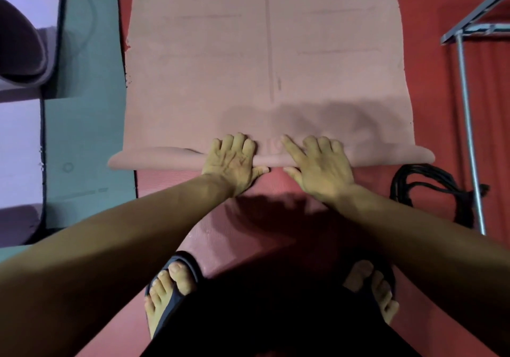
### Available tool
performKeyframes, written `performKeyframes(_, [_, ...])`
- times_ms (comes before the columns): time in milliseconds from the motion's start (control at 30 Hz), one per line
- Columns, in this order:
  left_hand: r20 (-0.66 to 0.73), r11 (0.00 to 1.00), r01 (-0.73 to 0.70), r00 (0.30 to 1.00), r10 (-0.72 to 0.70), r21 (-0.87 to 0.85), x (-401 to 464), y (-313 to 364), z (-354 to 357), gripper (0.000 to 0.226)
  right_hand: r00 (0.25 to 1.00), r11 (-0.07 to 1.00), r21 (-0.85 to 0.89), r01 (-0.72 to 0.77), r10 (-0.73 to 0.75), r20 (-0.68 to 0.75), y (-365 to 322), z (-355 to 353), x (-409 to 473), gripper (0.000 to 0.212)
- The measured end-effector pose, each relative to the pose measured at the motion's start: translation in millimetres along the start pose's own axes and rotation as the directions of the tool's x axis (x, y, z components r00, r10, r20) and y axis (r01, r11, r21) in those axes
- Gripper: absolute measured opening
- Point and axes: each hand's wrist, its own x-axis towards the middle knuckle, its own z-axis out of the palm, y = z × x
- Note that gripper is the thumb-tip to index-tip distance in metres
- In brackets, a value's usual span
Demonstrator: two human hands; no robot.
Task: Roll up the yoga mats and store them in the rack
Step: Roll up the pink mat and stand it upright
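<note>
Fingers of my left hand (233,163) and right hand (317,167) lay spread flat, pressing the pink mat (265,52) where its near end had begun curling into a thin roll (154,159), keeping it tight; teal mat (88,108) beside it.

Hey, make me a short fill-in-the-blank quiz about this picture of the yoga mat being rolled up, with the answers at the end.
1. Both hands, the left hand and the right hand, press down on the rolled end of the ____ mat.
2. To the left of that mat lies a ____ mat.
3. The coiled black cord lies beside the foot of a ____ pole.
4. On the person's feet are dark ____.

Answers: pink; teal; metal; sandals
</note>
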Motion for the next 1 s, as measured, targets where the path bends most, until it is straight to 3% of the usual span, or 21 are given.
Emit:
performKeyframes(100, [0.031, 1.0, 0.008, 0.999, -0.008, 0.001, -0.4, 1.3, -2.1, 0.075, 0.989, 0.994, 0.024, -0.107, 0.104, 0.106, -8.6, -2.4, 6.2, 0.071])
performKeyframes(167, [0.025, 0.998, -0.009, 1.0, 0.01, -0.06, -1.1, -1.1, -0.5, 0.071, 0.989, 0.992, 0.056, -0.109, 0.103, 0.102, -10.6, -4.6, 2.4, 0.074])
performKeyframes(267, [-0.124, 0.948, -0.183, 0.98, 0.155, -0.26, -2.7, -19.8, 2.5, 0.051, 0.999, 0.979, 0.203, 0.032, -0.037, 0.024, 14.8, 1.2, 2.5, 0.074])
performKeyframes(367, [-0.162, 0.833, -0.262, 0.965, 0.208, -0.488, -5.7, -44.9, 0.9, 0.038, 0.986, 0.924, 0.343, 0.167, -0.154, -0.064, 40.2, 7.9, 9.0, 0.051])
performKeyframes(467, [-0.266, 0.939, -0.238, 0.949, 0.17, -0.249, -20.0, -53.7, 16.0, 0.042, 0.981, 0.97, 0.184, 0.159, -0.135, -0.136, 38.8, 7.0, -0.1, 0.045])
performKeyframes(533, [-0.225, 0.99, -0.131, 0.968, 0.114, -0.06, -30.3, -54.6, 20.0, 0.046, 0.989, 0.99, 0.087, 0.108, -0.098, -0.115, 37.2, 4.1, -7.3, 0.047])
performKeyframes(633, [-0.111, 0.993, -0.11, 0.987, 0.113, 0.034, -31.8, -62.4, 15.8, 0.051, 0.996, 0.996, 0.034, 0.08, -0.079, -0.027, 41.0, -0.1, -7.6, 0.05])
performKeyframes(833, [0.142, 0.999, -0.041, 0.989, 0.045, -0.029, -26.0, -57.1, -0.6, 0.062, 0.993, 0.993, 0.016, 0.116, -0.117, 0.025, 44.3, -3.0, -4.1, 0.053])
performKeyframes(1000, [0.122, 0.995, 0.061, 0.991, -0.051, -0.08, -28.7, -51.2, 1.8, 0.079, 0.974, 0.994, 0.103, -0.042, 0.018, 0.224, 33.6, -10.6, -2.1, 0.056])
